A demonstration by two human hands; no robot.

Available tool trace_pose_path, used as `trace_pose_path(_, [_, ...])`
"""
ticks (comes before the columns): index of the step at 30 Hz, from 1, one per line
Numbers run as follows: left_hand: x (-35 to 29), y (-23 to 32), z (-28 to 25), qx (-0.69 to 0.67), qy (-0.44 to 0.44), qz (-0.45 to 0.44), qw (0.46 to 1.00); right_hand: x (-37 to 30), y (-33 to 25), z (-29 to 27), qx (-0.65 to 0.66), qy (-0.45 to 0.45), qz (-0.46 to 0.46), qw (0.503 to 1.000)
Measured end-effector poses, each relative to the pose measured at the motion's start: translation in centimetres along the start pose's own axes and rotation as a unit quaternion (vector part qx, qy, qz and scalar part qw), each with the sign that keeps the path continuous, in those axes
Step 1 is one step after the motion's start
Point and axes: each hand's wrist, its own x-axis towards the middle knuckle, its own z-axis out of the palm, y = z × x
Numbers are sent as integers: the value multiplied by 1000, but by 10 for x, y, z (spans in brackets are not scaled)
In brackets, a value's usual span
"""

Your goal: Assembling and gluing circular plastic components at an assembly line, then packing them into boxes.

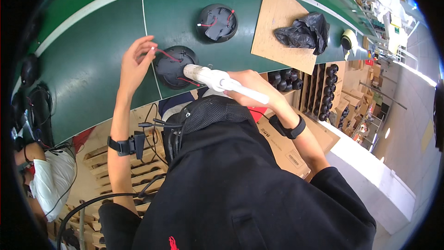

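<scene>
On the green table in front of me lies a round black plastic housing [167, 70] with ribs inside and red wires. My left hand [137, 62] is beside its left edge, thumb and forefinger pinched on the white-tipped end of a red wire [167, 55] that comes out of the housing. In my right hand [253, 85] is a white tube-shaped hand tool [213, 78] with a thin white rod at its back end. The tool's front end hangs over the right part of the housing; whether it touches cannot be told. My right fingers are partly hidden behind the tool.
A second black housing [217, 23] with red wires lies farther back. To its right, a black plastic bag [305, 32] rests on a cardboard sheet [268, 32]. Black round parts fill racks [323, 92] at right. Another person's white sleeve [55, 176] shows at lower left.
</scene>
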Motion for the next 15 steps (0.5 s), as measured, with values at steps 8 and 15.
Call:
trace_pose_path(8, [-51, -18, 5, 275, -136, 36, 951, -60, 36, -52, 155, 132, 124, 971])
trace_pose_path(15, [-50, 3, 58, 356, -61, 42, 931, -4, 160, -87, -111, 328, -1, 938])
